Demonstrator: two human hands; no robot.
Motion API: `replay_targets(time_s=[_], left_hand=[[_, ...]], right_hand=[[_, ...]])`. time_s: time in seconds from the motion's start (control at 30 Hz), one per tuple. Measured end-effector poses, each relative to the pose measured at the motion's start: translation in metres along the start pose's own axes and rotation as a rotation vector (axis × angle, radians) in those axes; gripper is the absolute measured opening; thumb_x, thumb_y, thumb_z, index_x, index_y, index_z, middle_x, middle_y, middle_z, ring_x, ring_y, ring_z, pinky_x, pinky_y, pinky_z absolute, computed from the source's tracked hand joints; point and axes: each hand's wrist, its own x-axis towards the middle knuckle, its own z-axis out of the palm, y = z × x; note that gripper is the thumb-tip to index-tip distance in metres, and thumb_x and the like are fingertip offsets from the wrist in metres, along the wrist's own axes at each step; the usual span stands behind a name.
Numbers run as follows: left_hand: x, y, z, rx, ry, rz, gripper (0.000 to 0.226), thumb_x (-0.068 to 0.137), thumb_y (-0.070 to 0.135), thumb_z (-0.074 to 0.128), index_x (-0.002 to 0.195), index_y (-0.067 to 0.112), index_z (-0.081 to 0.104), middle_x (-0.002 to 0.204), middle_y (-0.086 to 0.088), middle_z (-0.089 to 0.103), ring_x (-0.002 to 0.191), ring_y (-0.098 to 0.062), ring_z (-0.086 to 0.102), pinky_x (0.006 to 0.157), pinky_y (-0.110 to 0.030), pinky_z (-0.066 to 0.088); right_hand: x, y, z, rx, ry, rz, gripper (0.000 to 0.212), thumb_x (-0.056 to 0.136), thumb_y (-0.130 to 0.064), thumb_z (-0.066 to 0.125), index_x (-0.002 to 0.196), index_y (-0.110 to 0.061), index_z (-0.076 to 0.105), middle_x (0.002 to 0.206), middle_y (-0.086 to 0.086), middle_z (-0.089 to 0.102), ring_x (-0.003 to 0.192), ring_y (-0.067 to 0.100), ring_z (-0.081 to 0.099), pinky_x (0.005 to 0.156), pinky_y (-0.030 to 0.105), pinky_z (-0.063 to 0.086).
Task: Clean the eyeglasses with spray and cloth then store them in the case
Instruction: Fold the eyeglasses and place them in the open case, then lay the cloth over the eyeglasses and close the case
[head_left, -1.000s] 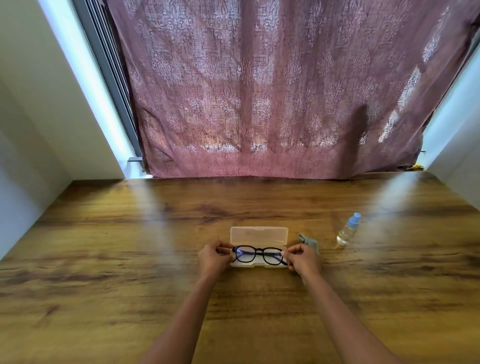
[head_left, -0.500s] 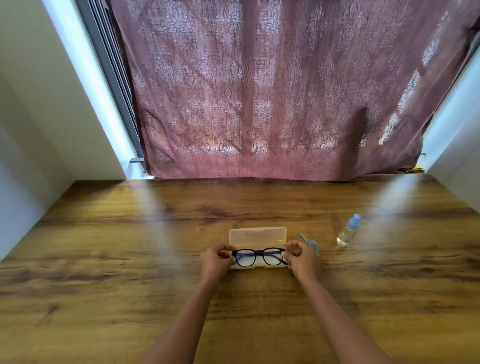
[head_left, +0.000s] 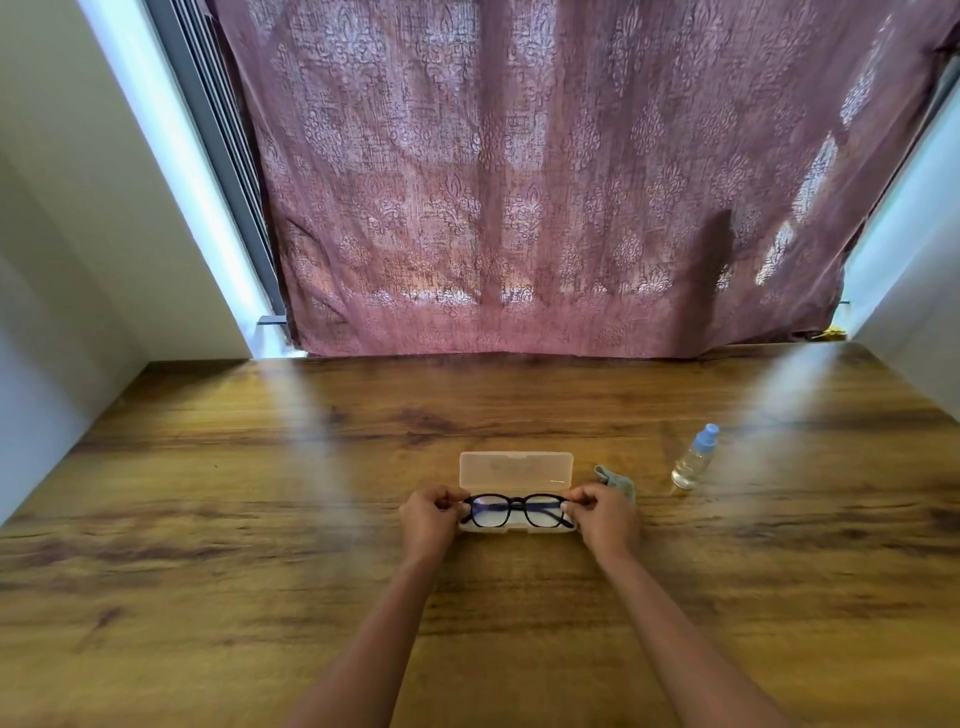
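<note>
Nothing of note has moved since the earlier frames; the hold is unchanged. The brown wood-grain desk (head_left: 208, 597) carries everything. The left hand (head_left: 428, 519) and right hand (head_left: 608, 517) each pinch one end of the frame with curled fingers, keeping it level, evidently to seat it squarely. The translucent plastic hinged case (head_left: 516, 469) lies open, lid away from the person. The black-rimmed eyeglasses (head_left: 517, 510) sit in or just above its tray; contact cannot be confirmed. The clear blue-capped spray bottle (head_left: 693, 460) and the crumpled grey-green cloth (head_left: 618, 480) are set aside to the right.

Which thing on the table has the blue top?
The clear spray bottle, apart at the right; the grey cloth and open case have no cap.
</note>
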Motion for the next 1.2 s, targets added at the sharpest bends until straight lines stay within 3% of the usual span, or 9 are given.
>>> replay_targets(time_s=[0.1,0.33,0.47,0.63,0.7,0.8,0.93,1.03,1.2], left_hand=[[0.001,0.0,-0.001,-0.016,-0.004,-0.031,0.013,0.08,0.008,0.068,0.091,0.016,0.07,0.082,0.003,0.067,0.072,-0.003,0.06,0.048,-0.009,0.043],[0.003,-0.004,-0.018,-0.01,0.076,-0.081,0.012,0.079,0.012,0.07,0.09,0.014,0.071,0.079,0.0,0.068,0.071,-0.007,0.06,0.054,-0.014,0.042],[0.003,-0.006,-0.028,0.022,0.146,-0.086,0.007,0.079,0.018,0.07,0.085,0.014,0.071,0.075,0.0,0.065,0.061,-0.005,0.055,0.048,-0.014,0.038],[0.005,-0.008,-0.03,-0.004,0.171,-0.125,0.014,0.08,0.023,0.07,0.09,0.013,0.072,0.084,-0.005,0.07,0.068,-0.017,0.065,0.061,-0.032,0.059],[0.005,-0.006,-0.028,0.021,0.19,-0.114,0.015,0.081,0.025,0.068,0.091,0.014,0.071,0.079,-0.002,0.068,0.066,-0.016,0.063,0.059,-0.031,0.057],[0.002,0.001,-0.024,0.11,0.225,-0.065,0.016,0.083,0.028,0.065,0.091,0.015,0.072,0.075,0.001,0.066,0.069,-0.016,0.061,0.061,-0.026,0.046],[-0.002,0.022,-0.014,0.241,0.325,0.097,0.014,0.083,0.028,0.061,0.091,0.021,0.071,0.087,0.0,0.071,0.08,-0.017,0.063,0.07,-0.029,0.049],[-0.002,0.041,0.002,0.326,0.365,0.282,0.017,0.084,0.029,0.06,0.097,0.022,0.069,0.1,-0.001,0.067,0.093,-0.02,0.059,0.079,-0.032,0.048],[-0.003,0.072,0.046,0.335,0.243,0.477,0.014,0.083,0.023,0.062,0.094,0.018,0.069,0.093,-0.001,0.068,0.08,-0.017,0.057,0.071,-0.028,0.041]], right_hand=[[0.0,0.0,0.0,0.014,-0.004,-0.006,0.015,0.08,-0.017,0.068,0.095,-0.016,0.068,0.097,-0.002,0.069,0.079,0.003,0.055,0.055,0.007,0.033],[-0.001,-0.009,0.012,0.089,-0.009,-0.046,0.022,0.085,-0.007,0.062,0.105,-0.011,0.068,0.104,0.004,0.07,0.088,0.01,0.062,0.074,0.016,0.047],[-0.002,-0.019,0.021,0.063,-0.032,-0.067,0.022,0.084,-0.008,0.063,0.106,-0.01,0.069,0.104,0.004,0.071,0.091,0.012,0.064,0.071,0.012,0.042],[0.0,-0.021,0.022,0.047,-0.061,-0.112,0.021,0.086,-0.011,0.061,0.106,-0.011,0.068,0.102,0.002,0.07,0.078,0.003,0.054,0.049,-0.001,0.034],[0.001,-0.021,0.022,0.045,-0.077,-0.11,0.021,0.086,-0.012,0.061,0.106,-0.011,0.068,0.102,0.002,0.07,0.078,0.004,0.054,0.053,0.002,0.036],[0.005,-0.021,0.021,0.043,-0.104,-0.111,0.021,0.086,-0.012,0.061,0.106,-0.011,0.067,0.103,0.003,0.069,0.08,0.005,0.054,0.065,0.014,0.04],[0.011,-0.018,0.015,0.034,-0.143,-0.099,0.015,0.088,-0.018,0.058,0.098,-0.016,0.069,0.094,-0.003,0.067,0.08,0.007,0.057,0.059,0.016,0.045],[0.021,-0.013,0.004,0.083,-0.117,-0.061,0.013,0.087,-0.015,0.058,0.094,-0.015,0.069,0.092,0.002,0.071,0.083,0.014,0.065,0.076,0.029,0.055],[0.036,0.004,-0.023,0.094,-0.011,-0.039,0.012,0.086,-0.011,0.06,0.088,-0.018,0.069,0.089,-0.002,0.07,0.081,0.011,0.064,0.073,0.025,0.052]])
